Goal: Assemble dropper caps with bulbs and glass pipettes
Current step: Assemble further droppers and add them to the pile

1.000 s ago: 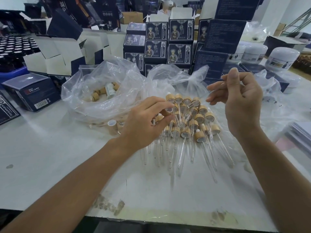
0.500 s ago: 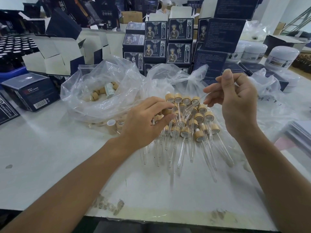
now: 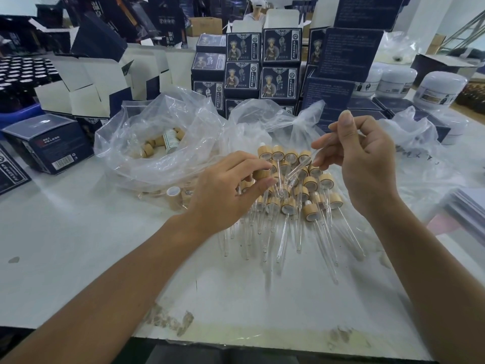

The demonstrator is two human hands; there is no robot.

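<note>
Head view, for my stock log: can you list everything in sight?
finished droppers: many, wood-coloured caps with clear pipettes, heaped at table centre
clear bag of caps: one, left of heap
loose cap: one, wood-coloured, before that bag
navy boxes: many, stacked behind
open cartons: several, white inside, back left
white jars: several, back right
table: one, white
left hand: holds a cap
right hand: pinches a glass pipette
</note>
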